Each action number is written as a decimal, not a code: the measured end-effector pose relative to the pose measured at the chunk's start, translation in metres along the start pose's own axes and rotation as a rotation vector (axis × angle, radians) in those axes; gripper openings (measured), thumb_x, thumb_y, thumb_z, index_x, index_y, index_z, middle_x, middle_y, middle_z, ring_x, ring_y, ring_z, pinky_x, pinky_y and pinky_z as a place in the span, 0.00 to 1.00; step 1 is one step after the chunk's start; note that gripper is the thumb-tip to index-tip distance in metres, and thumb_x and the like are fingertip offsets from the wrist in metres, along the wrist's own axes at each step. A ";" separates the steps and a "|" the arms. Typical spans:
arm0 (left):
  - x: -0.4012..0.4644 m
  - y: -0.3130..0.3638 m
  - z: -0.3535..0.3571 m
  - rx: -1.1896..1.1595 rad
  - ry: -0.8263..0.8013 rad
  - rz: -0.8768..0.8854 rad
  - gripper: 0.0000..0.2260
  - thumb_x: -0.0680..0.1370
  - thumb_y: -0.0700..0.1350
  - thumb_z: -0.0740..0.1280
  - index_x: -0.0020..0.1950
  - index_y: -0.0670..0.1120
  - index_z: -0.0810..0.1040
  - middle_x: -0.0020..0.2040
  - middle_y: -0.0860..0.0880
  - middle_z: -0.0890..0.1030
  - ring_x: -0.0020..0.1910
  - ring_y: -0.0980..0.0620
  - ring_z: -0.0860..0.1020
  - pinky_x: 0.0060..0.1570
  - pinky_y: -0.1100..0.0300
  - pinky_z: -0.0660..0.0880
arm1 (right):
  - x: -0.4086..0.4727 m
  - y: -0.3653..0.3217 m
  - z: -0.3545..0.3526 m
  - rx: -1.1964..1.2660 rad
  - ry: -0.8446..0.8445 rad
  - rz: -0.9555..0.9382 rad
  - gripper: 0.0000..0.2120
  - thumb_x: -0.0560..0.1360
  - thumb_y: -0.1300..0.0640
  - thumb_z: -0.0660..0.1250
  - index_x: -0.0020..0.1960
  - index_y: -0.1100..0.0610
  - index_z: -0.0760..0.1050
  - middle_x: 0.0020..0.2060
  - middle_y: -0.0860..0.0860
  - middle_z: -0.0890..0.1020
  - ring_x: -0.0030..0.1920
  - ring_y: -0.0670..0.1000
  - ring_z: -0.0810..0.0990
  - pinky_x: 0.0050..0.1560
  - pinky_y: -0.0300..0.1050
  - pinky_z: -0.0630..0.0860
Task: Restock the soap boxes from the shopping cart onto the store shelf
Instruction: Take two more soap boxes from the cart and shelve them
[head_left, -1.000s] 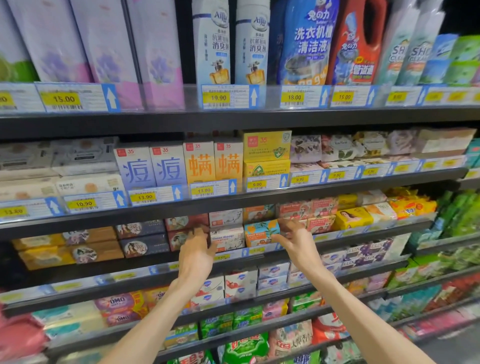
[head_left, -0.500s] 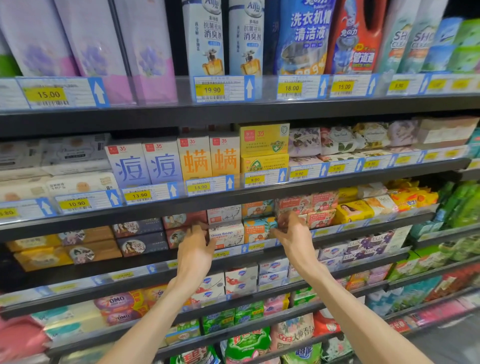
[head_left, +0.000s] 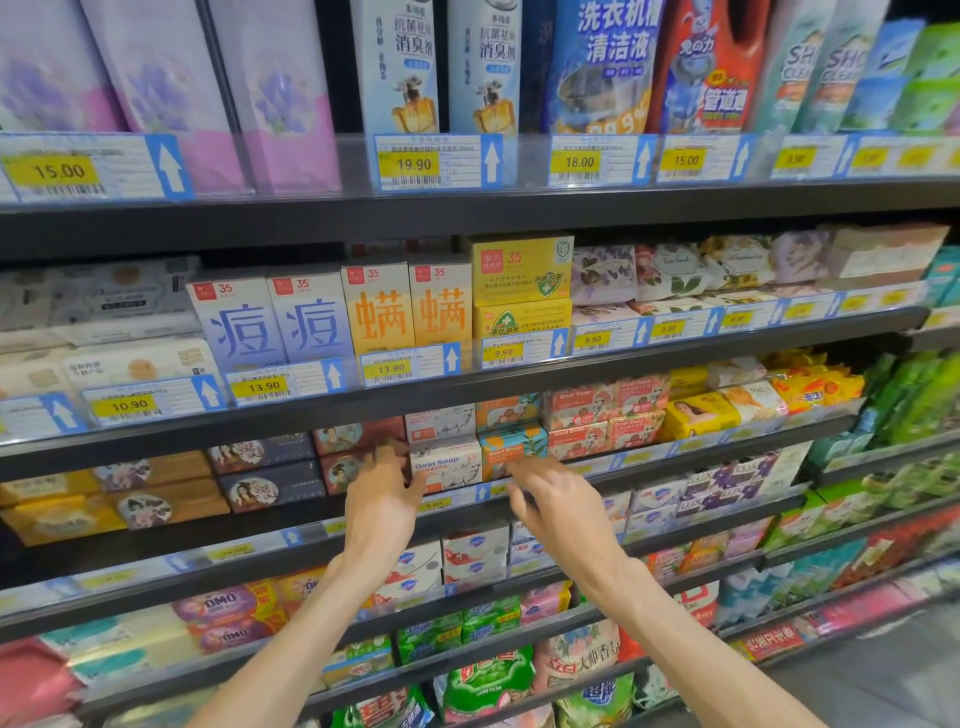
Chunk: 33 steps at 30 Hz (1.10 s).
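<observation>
Store shelving fills the view, several dark tiers packed with cleaning goods, each tier edged with a clear rail of yellow price tags so that stock sits behind its own price. Tall bottles (head_left: 602, 67) and pouches stand upright on the top tier, where there is height for them. Below, soap boxes are laid flat and stacked two high, labels facing out so shoppers can read them.

On the shelf (head_left: 675, 467) at chest level, the white Goat Soap box (head_left: 445, 462) sits at the front edge, with a teal box (head_left: 511, 449) just beside it on the right and red-brown boxes (head_left: 358, 454) on the left. The cart is not in view.

Both bare arms reach up from below. The left hand (head_left: 382, 499) is at the left side of the white box, fingers loosely spread and relaxed, thumb near the box's lower corner; whether it touches is hard to tell. The right hand (head_left: 558, 501) hovers in front of the rail below the teal box, fingers extended and slightly blurred, holding nothing.

Flanking the stack this way, the hands seem to be squaring the boxes flush with the front.
</observation>
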<state>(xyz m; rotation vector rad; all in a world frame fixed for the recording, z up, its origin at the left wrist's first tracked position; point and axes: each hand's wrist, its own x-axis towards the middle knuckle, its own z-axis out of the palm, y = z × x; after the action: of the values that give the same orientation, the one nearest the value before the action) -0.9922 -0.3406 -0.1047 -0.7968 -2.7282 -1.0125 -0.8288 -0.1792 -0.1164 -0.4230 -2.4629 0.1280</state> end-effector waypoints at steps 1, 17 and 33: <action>0.000 0.000 0.000 -0.003 -0.004 -0.003 0.14 0.78 0.52 0.71 0.57 0.46 0.74 0.50 0.48 0.82 0.47 0.47 0.82 0.46 0.49 0.82 | -0.002 0.000 0.004 -0.003 -0.006 -0.023 0.14 0.80 0.52 0.61 0.62 0.52 0.80 0.59 0.46 0.83 0.61 0.44 0.79 0.62 0.40 0.76; -0.024 0.004 -0.027 0.047 0.017 0.124 0.14 0.79 0.56 0.67 0.60 0.50 0.75 0.54 0.52 0.81 0.50 0.50 0.81 0.45 0.52 0.81 | -0.001 -0.016 -0.009 -0.027 -0.048 -0.051 0.16 0.79 0.51 0.61 0.63 0.51 0.80 0.61 0.47 0.82 0.64 0.46 0.78 0.66 0.43 0.74; -0.246 -0.154 -0.182 0.529 0.224 -0.147 0.20 0.79 0.58 0.58 0.65 0.49 0.74 0.61 0.49 0.75 0.63 0.45 0.73 0.61 0.49 0.72 | -0.012 -0.228 0.030 0.334 -0.265 -0.732 0.16 0.71 0.49 0.73 0.58 0.53 0.81 0.52 0.50 0.85 0.53 0.54 0.84 0.49 0.47 0.82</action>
<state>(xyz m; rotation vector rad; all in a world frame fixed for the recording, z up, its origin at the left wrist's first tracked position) -0.8733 -0.6612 -0.1244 -0.3724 -2.6861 -0.3313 -0.8995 -0.3978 -0.1035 0.6745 -2.6185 0.2910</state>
